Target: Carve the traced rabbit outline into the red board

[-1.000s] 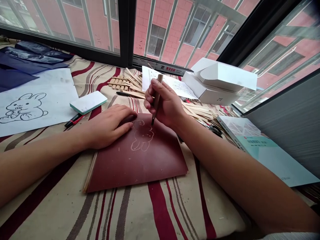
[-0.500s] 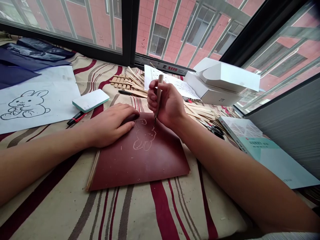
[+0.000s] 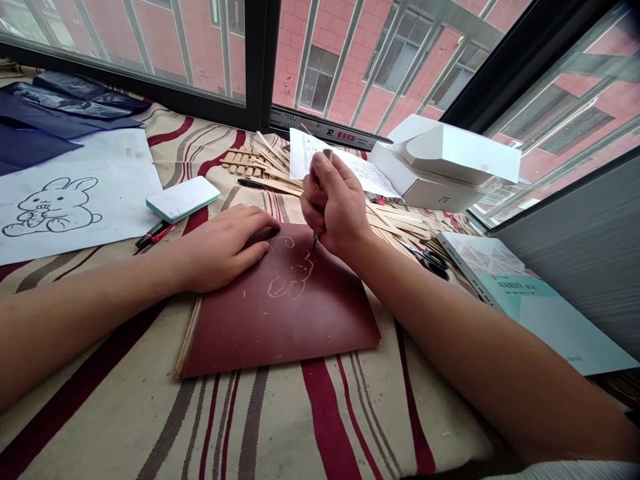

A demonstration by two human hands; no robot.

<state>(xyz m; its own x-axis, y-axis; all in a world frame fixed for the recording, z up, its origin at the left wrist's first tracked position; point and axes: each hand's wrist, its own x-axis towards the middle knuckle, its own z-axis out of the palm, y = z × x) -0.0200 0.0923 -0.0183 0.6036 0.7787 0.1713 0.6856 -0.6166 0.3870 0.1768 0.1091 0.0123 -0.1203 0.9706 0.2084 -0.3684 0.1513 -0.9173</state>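
A dark red board [image 3: 295,327] lies on the striped cloth in front of me, with a pale rabbit outline [image 3: 290,270] scratched into its upper part. My right hand [image 3: 337,207] is closed round a wooden-handled carving tool [image 3: 315,241], whose thin tip touches the board just right of the rabbit's head. Most of the handle is hidden inside my fist. My left hand [image 3: 223,247] lies flat with fingers stretched out on the board's upper left corner, beside the outline.
A paper with a drawn rabbit [image 3: 50,207] and dark blue carbon sheets [image 3: 45,123] lie at the left. A white-green block [image 3: 183,199] and a red-black marker [image 3: 154,233] sit near it. Wooden sticks [image 3: 263,163], a white box [image 3: 440,167], scissors [image 3: 433,261] and a book [image 3: 530,300] are behind and right.
My right hand has closed tighter over the tool, tilting it more upright, and the tip has shifted slightly along the rabbit's head. My left hand stays put.
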